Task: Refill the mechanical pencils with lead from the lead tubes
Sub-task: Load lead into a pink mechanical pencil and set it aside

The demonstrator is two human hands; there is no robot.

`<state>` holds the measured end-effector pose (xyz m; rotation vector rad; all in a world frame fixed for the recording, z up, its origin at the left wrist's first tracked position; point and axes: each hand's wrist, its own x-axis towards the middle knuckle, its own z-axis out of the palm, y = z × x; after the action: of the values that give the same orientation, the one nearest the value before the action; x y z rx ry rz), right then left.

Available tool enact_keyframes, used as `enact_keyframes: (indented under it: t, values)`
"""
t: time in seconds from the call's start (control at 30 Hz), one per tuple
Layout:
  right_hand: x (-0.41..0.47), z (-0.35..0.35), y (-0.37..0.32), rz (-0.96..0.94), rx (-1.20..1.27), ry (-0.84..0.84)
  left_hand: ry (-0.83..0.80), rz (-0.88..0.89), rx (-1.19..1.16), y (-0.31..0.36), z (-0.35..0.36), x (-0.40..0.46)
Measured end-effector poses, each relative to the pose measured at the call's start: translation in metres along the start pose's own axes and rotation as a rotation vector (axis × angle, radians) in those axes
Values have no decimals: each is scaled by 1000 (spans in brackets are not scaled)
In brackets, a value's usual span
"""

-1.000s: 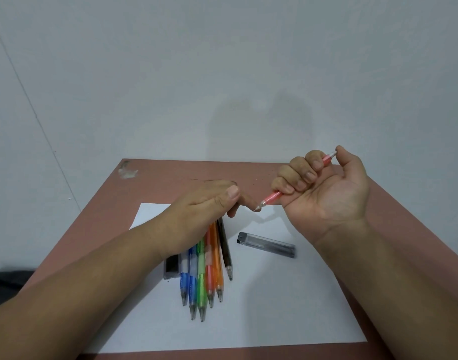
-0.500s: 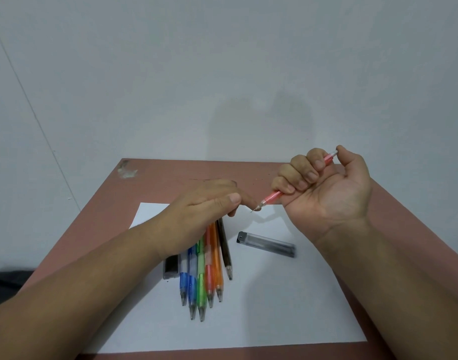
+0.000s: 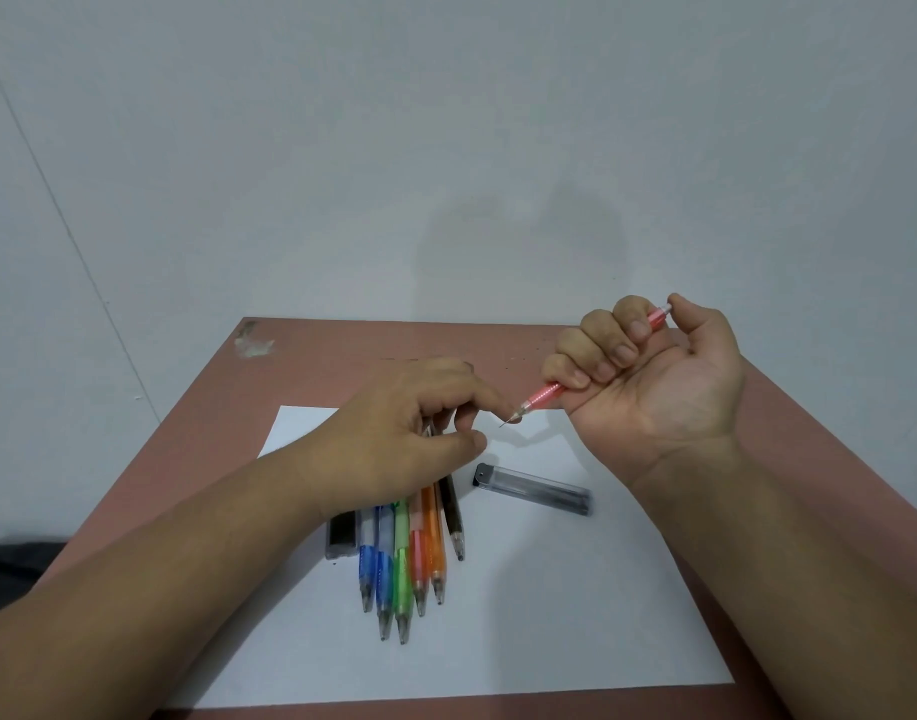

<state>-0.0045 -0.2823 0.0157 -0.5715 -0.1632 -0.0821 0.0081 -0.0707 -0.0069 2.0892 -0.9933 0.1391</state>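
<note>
My right hand (image 3: 653,387) grips a pink mechanical pencil (image 3: 542,394) in its fist, palm up, with the thumb on the cap end and the tip pointing down-left. A short bit of lead shows at the tip. My left hand (image 3: 404,433) hovers over the paper, its forefinger stretched out against the pencil's tip and its thumb apart below. A clear lead tube (image 3: 534,489) lies on the paper under the right wrist. Several coloured mechanical pencils (image 3: 401,563) lie side by side beneath my left hand, tips toward me, their upper ends hidden by it.
A second, dark lead tube (image 3: 342,535) lies at the left of the pencil row. Everything rests on a white sheet of paper (image 3: 549,615) on a small reddish-brown table (image 3: 342,350) against a pale wall.
My left thumb has dropped away from the forefinger, which stays at the pencil's tip. The right hand keeps the same grip and has barely moved.
</note>
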Motion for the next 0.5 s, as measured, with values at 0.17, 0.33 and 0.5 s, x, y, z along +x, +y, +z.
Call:
enact_keyframes:
  t: [0.17,0.33,0.5]
  values:
    - [0,0,0,-6,-2,4,14,44,13,-1,0,1]
    - [0,2,1,-10,-5,8,23,46,18,-3,2,1]
    - [0,1,0,-8,-5,10,26,51,14,-6,2,1]
